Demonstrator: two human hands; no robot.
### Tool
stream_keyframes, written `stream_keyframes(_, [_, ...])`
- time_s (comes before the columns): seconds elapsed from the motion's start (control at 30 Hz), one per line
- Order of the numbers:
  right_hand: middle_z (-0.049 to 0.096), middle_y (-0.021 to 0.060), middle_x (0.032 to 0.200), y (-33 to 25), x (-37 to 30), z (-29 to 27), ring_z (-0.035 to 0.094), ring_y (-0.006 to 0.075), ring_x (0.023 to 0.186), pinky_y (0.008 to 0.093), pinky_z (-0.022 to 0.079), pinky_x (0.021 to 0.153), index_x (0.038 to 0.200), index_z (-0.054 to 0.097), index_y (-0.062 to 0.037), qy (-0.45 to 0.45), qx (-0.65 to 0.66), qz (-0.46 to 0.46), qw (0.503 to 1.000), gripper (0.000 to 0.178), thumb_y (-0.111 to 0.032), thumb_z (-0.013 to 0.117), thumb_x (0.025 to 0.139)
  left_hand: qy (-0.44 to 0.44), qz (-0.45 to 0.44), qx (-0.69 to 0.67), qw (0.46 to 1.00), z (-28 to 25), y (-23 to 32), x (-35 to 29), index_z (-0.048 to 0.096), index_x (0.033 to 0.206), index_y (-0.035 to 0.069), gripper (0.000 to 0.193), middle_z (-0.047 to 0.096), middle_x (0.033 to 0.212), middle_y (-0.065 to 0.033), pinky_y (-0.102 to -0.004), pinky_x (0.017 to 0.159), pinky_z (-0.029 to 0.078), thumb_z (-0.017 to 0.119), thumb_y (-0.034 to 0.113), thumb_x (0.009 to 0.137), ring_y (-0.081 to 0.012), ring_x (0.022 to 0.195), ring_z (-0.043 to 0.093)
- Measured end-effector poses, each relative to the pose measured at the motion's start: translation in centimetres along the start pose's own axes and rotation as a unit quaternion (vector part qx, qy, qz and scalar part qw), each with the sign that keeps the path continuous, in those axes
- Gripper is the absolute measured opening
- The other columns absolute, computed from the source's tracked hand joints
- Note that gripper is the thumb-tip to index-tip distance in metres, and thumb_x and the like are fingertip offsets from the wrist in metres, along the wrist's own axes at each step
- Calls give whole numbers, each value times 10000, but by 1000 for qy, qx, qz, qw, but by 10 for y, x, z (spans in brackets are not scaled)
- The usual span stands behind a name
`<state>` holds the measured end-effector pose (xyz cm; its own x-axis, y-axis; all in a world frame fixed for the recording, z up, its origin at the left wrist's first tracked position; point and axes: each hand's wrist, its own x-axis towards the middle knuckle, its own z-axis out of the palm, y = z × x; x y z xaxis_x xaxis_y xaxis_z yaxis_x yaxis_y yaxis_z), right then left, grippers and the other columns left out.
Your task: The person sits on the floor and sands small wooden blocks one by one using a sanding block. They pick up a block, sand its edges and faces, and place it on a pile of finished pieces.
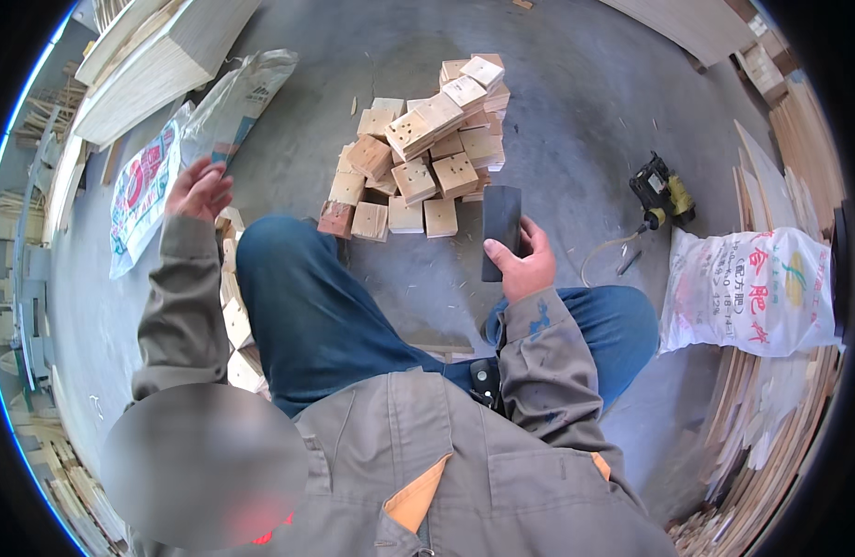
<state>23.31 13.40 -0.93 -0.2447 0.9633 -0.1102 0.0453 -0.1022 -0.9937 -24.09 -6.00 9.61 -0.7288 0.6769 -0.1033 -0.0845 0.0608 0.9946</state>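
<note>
My right hand is wrapped round the lower right side of a dark grey, flat rectangular block, its kind unclear. The block stands upright in view, just right of a pile of pale wooden blocks with small holes in their faces. Off to the left, beyond my bent knee, my left hand is raised with curled fingers pressed together. Whatever the fingertips hold, if anything, is too small to make out. Behind that hand lies a white printed woven sack.
More wooden blocks lie beside my left knee. To the right are a black and yellow-green power tool with a hose and a stuffed white sack. Stacked boards stand at the far left; timber strips line the right.
</note>
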Motion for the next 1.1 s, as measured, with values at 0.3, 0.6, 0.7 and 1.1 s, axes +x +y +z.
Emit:
stream_keyframes(0.3, [630, 217, 1332, 7, 8, 0, 616, 259, 1222, 361, 493, 1048, 1407, 502, 92, 20, 30, 42, 998, 728, -128, 859, 812, -139, 103, 406, 897, 172, -47, 103, 291, 1610, 75, 1241, 421, 1550, -237, -477, 1124, 458, 969, 393, 620, -354, 1392, 482])
stream_keyframes(0.6, [602, 231, 1364, -26, 12, 15, 624, 264, 1208, 358, 504, 1028, 1441, 473, 93, -25, -22, 102, 994, 801, -170, 863, 792, -121, 13, 514, 849, 229, -196, 142, 259, 1597, 3, 1349, 416, 1537, -250, -385, 1197, 377, 984, 418, 537, -352, 1441, 426])
stream_keyframes(0.7, [592, 223, 1355, -37, 17, 16, 627, 247, 1188, 345, 537, 975, 1456, 454, 86, -30, 6, 123, 992, 808, -147, 854, 794, -133, 8, 498, 857, 241, -220, 154, 249, 1596, 7, 1333, 419, 1529, -236, -383, 1192, 380, 977, 399, 550, -350, 1440, 427])
stream_keyframes(1.1, [592, 215, 1348, -38, 28, 17, 630, 244, 1169, 353, 534, 982, 1471, 425, 82, -29, 26, 188, 981, 834, -147, 871, 804, -129, 8, 414, 901, 274, -261, 188, 373, 1499, 14, 1143, 606, 1307, -212, -400, 1092, 475, 967, 273, 558, -329, 1226, 612])
